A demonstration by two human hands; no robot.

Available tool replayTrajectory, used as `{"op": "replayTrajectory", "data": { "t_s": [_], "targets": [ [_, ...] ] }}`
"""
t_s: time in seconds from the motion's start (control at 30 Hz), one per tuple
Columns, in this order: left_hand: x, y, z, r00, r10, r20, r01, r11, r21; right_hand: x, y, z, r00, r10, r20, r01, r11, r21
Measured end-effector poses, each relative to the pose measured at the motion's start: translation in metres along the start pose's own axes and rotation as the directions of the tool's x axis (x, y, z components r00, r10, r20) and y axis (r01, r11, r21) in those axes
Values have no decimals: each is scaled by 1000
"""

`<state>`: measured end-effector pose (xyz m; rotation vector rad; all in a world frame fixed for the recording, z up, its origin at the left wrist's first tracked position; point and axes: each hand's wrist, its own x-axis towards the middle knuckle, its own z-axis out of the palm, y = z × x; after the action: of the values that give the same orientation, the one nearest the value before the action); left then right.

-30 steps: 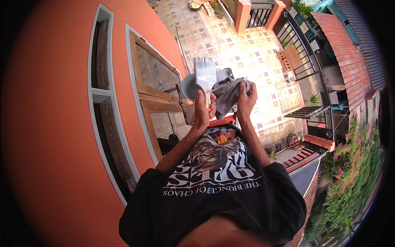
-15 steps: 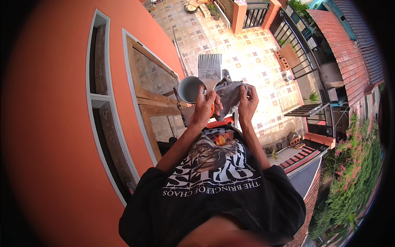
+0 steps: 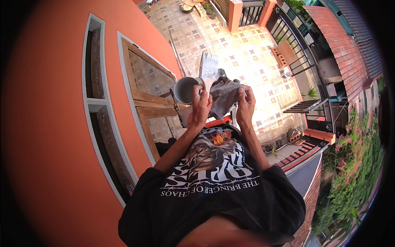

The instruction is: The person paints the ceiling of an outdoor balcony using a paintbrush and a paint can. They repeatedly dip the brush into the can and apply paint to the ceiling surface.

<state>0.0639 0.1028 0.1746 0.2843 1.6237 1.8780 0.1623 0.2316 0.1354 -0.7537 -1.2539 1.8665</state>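
Observation:
My left hand [image 3: 200, 108] is closed, with its fingers curled beside the near rim of a round grey container [image 3: 185, 90]. What lies inside its grip is hidden. Across from it, my right hand [image 3: 246, 103] pinches the edge of a crumpled grey cloth [image 3: 224, 97] between thumb and fingers. The cloth hangs between both hands, its left side close to my left fingers; whether they touch it I cannot tell. Just beyond lies a flat silvery rectangular piece [image 3: 210, 61] with a ribbed upper part.
An orange wall [image 3: 49, 123] with white-framed openings rises on my left, beside a wooden-framed glass panel [image 3: 152, 68]. Patterned floor tiles [image 3: 242, 53] spread out below. Black railings [image 3: 288, 45] and hollow bricks [image 3: 279, 57] stand to the right.
My left hand has turned slightly and shifted left, and the orange bit beside it is mostly hidden. The cloth has shifted a little and hangs in a different fold. The whole view has moved slightly.

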Motion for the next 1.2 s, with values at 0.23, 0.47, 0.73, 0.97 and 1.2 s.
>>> {"op": "replayTrajectory", "data": {
  "t_s": [0.23, 0.47, 0.73, 0.97, 1.2],
  "targets": [
    [-7, -25, 6, 1000, -15, 0, 15, 1000, 6, -8, 0, 11, 994, 12, 112, -6, 999, -54],
    [-4, -42, 9, 992, 118, -47, -98, 948, 304, -6, -1, 40, 987, -134, 88, 142, 985, -101],
    [-22, -30, 15, 978, 202, 43, -197, 852, 485, -3, -15, 67, 968, -250, -6, 238, 929, -284],
    [-27, -31, 16, 900, 434, 43, -392, 760, 519, 3, -6, 77, 918, -395, -27, 336, 815, -471],
    [-33, 12, 28, 943, 320, 91, -322, 947, 11, 26, 56, 33, 961, -3, -277, -84, 950, -302]
  ]
}}
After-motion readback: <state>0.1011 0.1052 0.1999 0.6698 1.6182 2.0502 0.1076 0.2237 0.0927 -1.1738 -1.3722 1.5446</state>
